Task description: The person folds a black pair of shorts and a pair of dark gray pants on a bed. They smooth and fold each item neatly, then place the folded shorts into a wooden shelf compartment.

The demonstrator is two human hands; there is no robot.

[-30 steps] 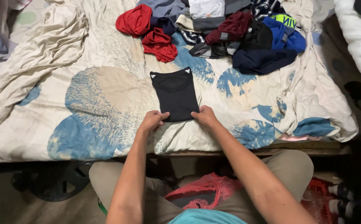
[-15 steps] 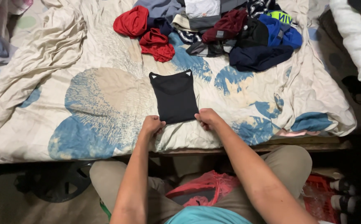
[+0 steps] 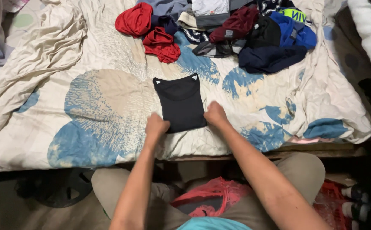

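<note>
From the head camera, the folded black garment (image 3: 180, 103) lay flat on the cream and blue bedsheet (image 3: 104, 106), near the bed's front edge. The left hand (image 3: 156, 125) sat curled at the garment's lower left corner, touching its edge; whether the fingers pinched cloth could not be told, as they were tucked under and a little blurred. The right hand (image 3: 215, 114) was closed at the lower right edge, knuckles up, and its grip on the fabric was equally unclear. Beyond the garment, a heap of loose clothes (image 3: 236, 32) in red, maroon, blue and navy lay well apart at the far side. A red plastic bag (image 3: 213, 197) rested between the person's knees.
</note>
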